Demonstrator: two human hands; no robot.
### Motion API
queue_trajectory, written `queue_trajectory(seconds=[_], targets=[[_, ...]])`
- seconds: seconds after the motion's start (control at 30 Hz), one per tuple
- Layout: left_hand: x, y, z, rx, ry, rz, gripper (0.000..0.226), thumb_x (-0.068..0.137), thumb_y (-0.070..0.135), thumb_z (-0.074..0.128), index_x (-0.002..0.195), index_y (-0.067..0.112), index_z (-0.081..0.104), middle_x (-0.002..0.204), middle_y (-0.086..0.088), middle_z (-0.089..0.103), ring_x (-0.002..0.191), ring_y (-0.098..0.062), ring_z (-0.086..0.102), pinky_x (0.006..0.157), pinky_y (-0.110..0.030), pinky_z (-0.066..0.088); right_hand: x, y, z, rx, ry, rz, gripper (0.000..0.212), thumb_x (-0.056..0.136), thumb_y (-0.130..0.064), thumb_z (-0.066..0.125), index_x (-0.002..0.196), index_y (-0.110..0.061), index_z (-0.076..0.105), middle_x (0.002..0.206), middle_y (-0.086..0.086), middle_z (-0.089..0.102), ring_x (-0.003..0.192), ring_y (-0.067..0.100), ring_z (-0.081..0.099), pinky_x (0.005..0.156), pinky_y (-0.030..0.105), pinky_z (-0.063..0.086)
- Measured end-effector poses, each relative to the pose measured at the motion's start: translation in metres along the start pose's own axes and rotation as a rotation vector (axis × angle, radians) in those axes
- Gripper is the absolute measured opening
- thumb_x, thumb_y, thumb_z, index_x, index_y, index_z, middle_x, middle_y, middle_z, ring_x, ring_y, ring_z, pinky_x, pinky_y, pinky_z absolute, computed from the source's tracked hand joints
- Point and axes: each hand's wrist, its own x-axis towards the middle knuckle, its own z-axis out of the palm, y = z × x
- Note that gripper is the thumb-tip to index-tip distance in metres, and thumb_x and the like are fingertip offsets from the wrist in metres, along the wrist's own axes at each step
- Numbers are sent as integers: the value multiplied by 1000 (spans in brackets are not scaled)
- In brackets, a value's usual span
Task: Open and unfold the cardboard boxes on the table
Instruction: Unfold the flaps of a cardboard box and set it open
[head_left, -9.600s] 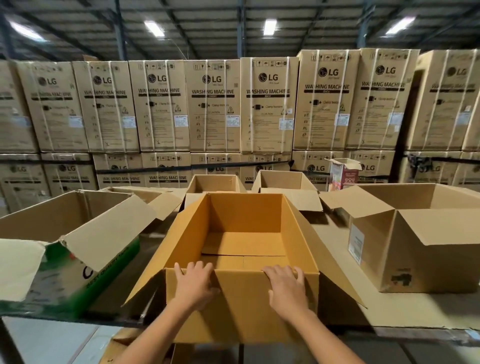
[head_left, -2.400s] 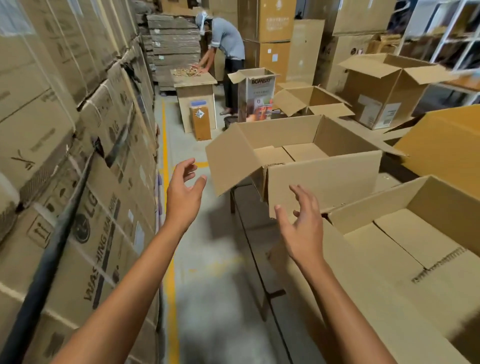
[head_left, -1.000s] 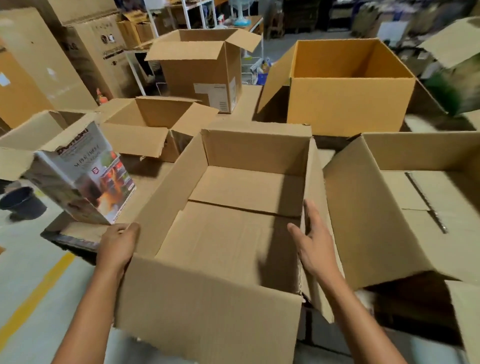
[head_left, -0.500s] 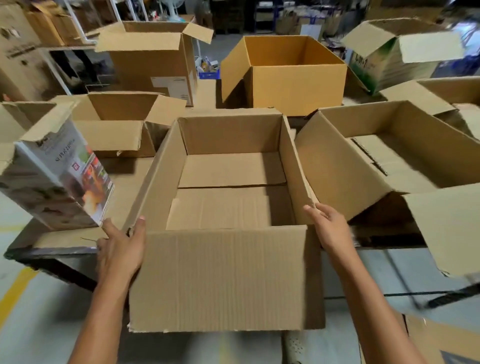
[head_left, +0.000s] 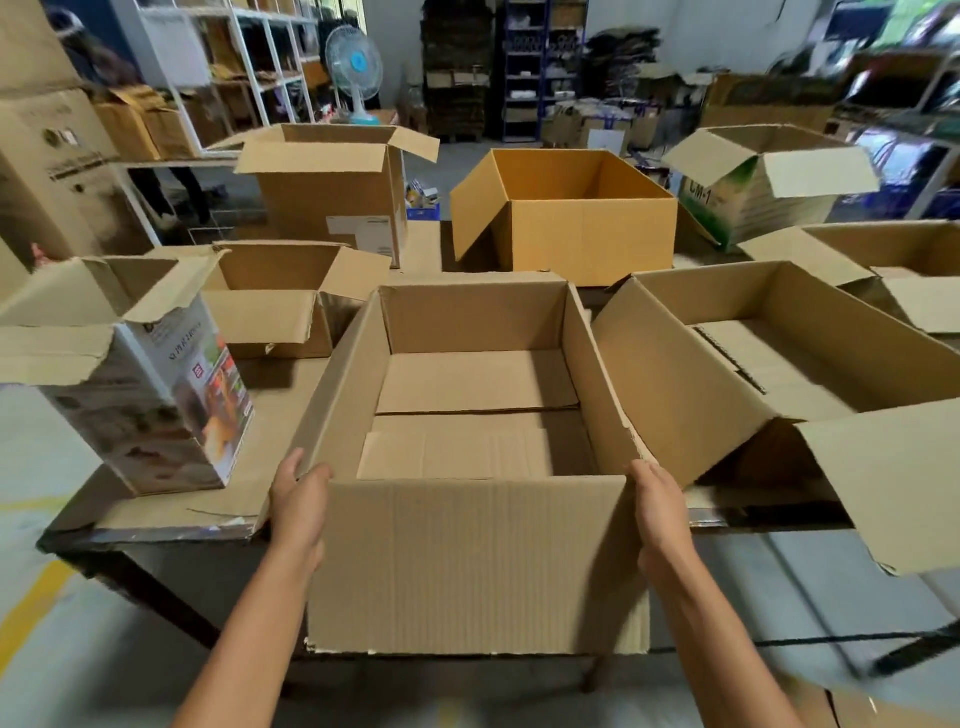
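Box (head_left: 467, 561) at the near edge is pressed between left hand (head_left: 298, 506) and right hand (head_left: 660, 512), fingers laid straight; some fingertips are hidden by cardboard.

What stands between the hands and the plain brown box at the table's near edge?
Nothing visible does. The left hand and the right hand touch the brown box at its two near corners, one on each side.
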Motion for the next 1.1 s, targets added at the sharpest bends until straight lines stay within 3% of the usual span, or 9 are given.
queue_trajectory(seconds=[0.13,0.23,0.37,0.43,0.57,0.77,0.9,1.0,1.1], targets=[[-5,2,10,-130,107,82,53,88,7,52,140,19,55,135,-4,59,114,-22,61,100,-39,49,-1,-4,7,19,-3,-16,12,79,-34,44,72,-24,43,78,6,41,75,18,36,72,36,25],[-15,13,20,-244,164,101,49,89,0,53,135,14,60,132,-6,61,86,-8,60,75,-22,46,5,-9,2,55,12,28,16,75,-40,48,76,-24,51,77,7,46,75,20,41,73,36,29],[-29,29,31,-360,241,124,47,90,-5,50,133,9,61,123,-2,61,75,-1,52,63,-5,38,10,-32,-14,83,28,-23,32,88,-45,56,77,-20,71,79,4,66,81,22,55,75,36,38],[-37,43,34,-375,270,166,48,89,-8,48,133,6,61,112,-1,64,73,-2,55,59,1,36,8,-46,-21,98,30,-84,30,90,-46,57,76,-21,68,84,0,62,87,20,51,76,36,35],[-48,78,39,-390,246,289,44,91,-8,49,131,7,61,122,2,53,111,-12,52,73,-7,41,3,-78,-31,101,61,-229,15,90,-43,54,86,-29,52,90,-10,48,97,14,42,71,30,32],[-42,138,64,-451,139,423,41,92,-1,52,129,11,64,115,-2,59,102,-14,58,80,-25,49,-9,-139,-47,135,75,-406,23,102,-31,46,84,-22,57,88,4,53,87,22,46,70,35,35],[-39,183,102,-480,38,457,41,91,-5,51,126,11,64,119,-1,57,111,-19,55,77,-20,50,-5,-166,-67,186,110,-502,28,105,-26,43,118,-14,66,115,12,64,102,33,57,71,32,47],[-44,211,144,-496,-31,471,38,90,-4,54,121,14,65,117,-1,58,111,-19,57,85,-27,54,-3,-184,-91,260,223,-519,39,104,-31,48,142,-22,55,138,4,58,109,25,59,74,30,51],[-60,229,195,-482,-99,508,37,89,-2,53,116,19,66,113,-1,60,104,-16,58,75,-21,52,-3,-200,-129,325,334,-551,46,102,-26,51,148,-22,48,142,5,56,113,24,59,73,29,52]])
